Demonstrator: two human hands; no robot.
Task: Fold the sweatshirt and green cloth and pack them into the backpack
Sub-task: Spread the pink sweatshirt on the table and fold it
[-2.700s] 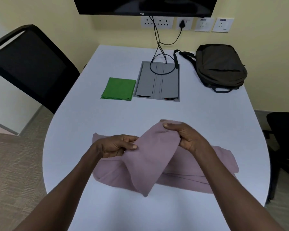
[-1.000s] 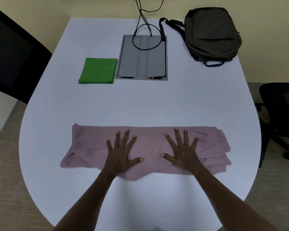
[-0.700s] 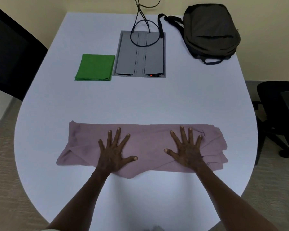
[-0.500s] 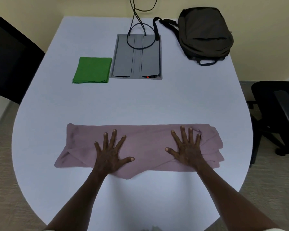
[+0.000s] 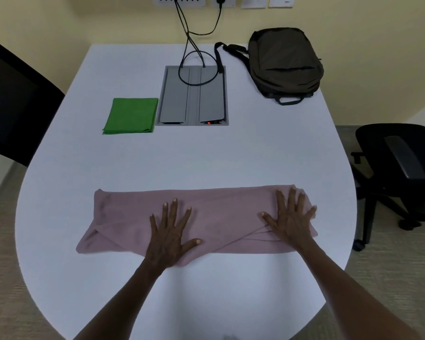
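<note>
Near our edge of the table (image 5: 206,155), our left hand (image 5: 171,233) and right hand (image 5: 291,217) lie flat with fingers spread on the pink sweatshirt (image 5: 133,217), grasping nothing, likely to press its long fold smooth. Its right end sits close to the table's rim. Beyond lies bare room, then the folded green cloth (image 5: 130,115) and shut backpack (image 5: 285,61) well apart.

White table (image 5: 206,155). Bearing: pink sweatshirt (image 5: 219,217) lower centre, folded green cloth (image 5: 130,116) upper left, backpack (image 5: 284,62) upper right, grey cable box (image 5: 193,95) upper centre.
</note>
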